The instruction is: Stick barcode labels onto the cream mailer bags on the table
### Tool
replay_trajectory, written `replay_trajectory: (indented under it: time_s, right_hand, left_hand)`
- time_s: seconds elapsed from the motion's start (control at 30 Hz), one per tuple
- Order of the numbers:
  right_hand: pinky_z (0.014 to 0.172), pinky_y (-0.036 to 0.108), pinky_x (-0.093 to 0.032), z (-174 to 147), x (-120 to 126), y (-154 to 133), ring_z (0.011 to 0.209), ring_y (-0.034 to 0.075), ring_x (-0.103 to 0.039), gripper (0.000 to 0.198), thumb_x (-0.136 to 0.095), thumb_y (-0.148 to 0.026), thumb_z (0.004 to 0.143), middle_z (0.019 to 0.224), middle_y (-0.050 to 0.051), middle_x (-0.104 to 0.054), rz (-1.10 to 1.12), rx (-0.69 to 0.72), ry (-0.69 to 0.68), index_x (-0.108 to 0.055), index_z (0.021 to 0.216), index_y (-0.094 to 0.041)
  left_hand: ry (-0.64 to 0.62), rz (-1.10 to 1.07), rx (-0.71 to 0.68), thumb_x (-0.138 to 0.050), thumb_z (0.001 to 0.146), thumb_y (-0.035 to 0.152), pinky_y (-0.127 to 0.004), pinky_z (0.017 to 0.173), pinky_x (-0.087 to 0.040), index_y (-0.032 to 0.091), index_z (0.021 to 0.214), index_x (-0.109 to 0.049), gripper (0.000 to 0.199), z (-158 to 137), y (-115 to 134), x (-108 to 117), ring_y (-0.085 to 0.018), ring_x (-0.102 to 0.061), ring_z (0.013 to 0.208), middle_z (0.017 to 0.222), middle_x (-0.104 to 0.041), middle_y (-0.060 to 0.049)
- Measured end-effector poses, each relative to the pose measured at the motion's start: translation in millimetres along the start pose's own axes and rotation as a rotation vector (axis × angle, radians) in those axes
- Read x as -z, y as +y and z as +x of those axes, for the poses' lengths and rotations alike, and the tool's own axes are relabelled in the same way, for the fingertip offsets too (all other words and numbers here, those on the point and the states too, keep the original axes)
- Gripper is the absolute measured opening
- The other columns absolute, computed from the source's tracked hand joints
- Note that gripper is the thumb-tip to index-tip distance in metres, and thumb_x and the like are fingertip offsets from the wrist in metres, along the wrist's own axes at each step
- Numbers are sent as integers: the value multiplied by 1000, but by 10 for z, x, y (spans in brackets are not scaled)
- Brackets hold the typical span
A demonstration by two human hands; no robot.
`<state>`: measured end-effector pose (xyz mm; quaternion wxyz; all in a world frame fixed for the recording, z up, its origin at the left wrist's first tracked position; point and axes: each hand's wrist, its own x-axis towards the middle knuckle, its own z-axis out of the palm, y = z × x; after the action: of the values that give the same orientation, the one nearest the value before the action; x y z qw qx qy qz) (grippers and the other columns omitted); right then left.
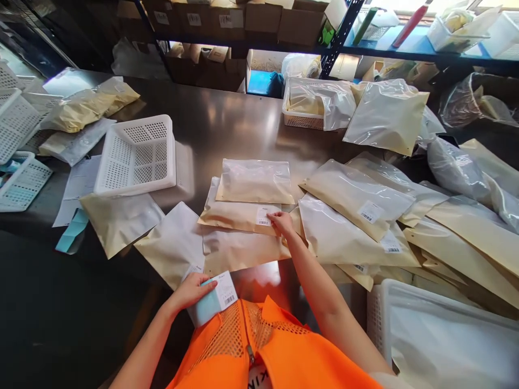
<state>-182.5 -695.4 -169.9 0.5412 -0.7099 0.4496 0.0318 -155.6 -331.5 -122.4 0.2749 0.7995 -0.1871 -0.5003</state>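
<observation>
While left hand [194,292] grips label strip [226,290], right hand [279,222] touches label [263,215] on middle bag [231,215], between upper bag [254,181] and lower bag [243,249] — pinch or mere contact, cannot tell. Label might crease if fingers drag; upper bag might slide, plastic looking slick.

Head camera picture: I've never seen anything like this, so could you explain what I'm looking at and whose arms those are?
There is no machine arm here. A person in an orange garment wears a camera on the head, looking forward and down at their own bare hands. The left hand holds a strip of labels with pale blue backing. The right hand has its fingertips at a white label on a plastic bag. On the metal table lie many more such bags, and a white basket stands toward the left.
</observation>
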Motion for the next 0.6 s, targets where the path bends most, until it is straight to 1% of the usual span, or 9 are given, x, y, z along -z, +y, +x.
replay_trajectory:
  time_s: [0.1,0.17,0.23,0.3,0.37,0.43,0.47,0.53,0.6]
  right_hand:
    - [59,27,-41,-29,-33,-49,66,19,-59,28,-73,-42,66,66,6,-62,-122,0,99,-60,68,-17]
    - [68,32,-44,-55,-44,-92,82,26,-61,38,-76,-45,64,85,12,-65,-267,21,200,-62,83,-15]
    - [79,37,-44,-82,-62,-110,96,30,-59,50,-73,-46,69,105,18,-63,-462,129,308,-60,102,-12]
    - [92,41,-40,-114,-101,-75,112,32,-53,50,-65,-41,80,122,20,-57,-637,351,351,-54,119,-10]
    - [105,45,-30,-167,-167,24,129,30,-41,46,-52,-33,90,137,18,-50,-744,602,284,-49,131,-13]
    - [113,49,-17,-261,-253,172,139,28,-29,46,-42,-30,94,146,14,-41,-827,764,153,-43,139,-17]
    - [114,52,-12,-329,-298,253,141,28,-26,47,-40,-30,96,149,13,-38,-852,804,84,-41,141,-18]
    - [115,56,-5,-507,-378,401,141,28,-25,47,-39,-32,96,150,13,-36,-832,833,-44,-42,141,-17]
    - [114,58,-4,-735,-431,487,140,29,-29,43,-38,-34,97,147,12,-42,-697,803,-126,-50,135,-18]
  left_hand:
    - [-35,69,-13,-44,77,64,-25,53,-28,15,64,-56,52,56,83,25,-15,-42,61,63,-50,-1]
    - [-45,108,-13,-43,77,63,-25,53,-27,16,62,-54,50,79,157,42,-14,-40,60,62,-48,0]
    - [-36,138,-6,-43,78,61,-26,54,-26,17,61,-51,48,83,240,62,-14,-39,60,60,-46,0]
    - [-11,149,-3,-42,77,59,-26,54,-26,17,59,-49,46,75,325,83,-14,-39,60,60,-46,1]
    - [11,135,-4,-42,77,59,-26,54,-26,18,59,-47,45,65,401,102,-14,-39,60,60,-45,1]
    - [24,109,-13,-42,77,59,-26,54,-27,18,59,-46,45,63,457,116,-14,-39,59,60,-45,1]
    - [27,93,-23,-43,78,59,-26,55,-28,18,59,-47,45,64,475,120,-14,-40,59,60,-46,1]
    - [40,63,-54,-43,79,59,-26,55,-29,18,61,-48,45,68,498,125,-15,-42,60,61,-48,1]
    - [73,42,-88,-44,80,58,-25,55,-30,18,62,-50,45,62,516,127,-15,-43,61,62,-50,1]
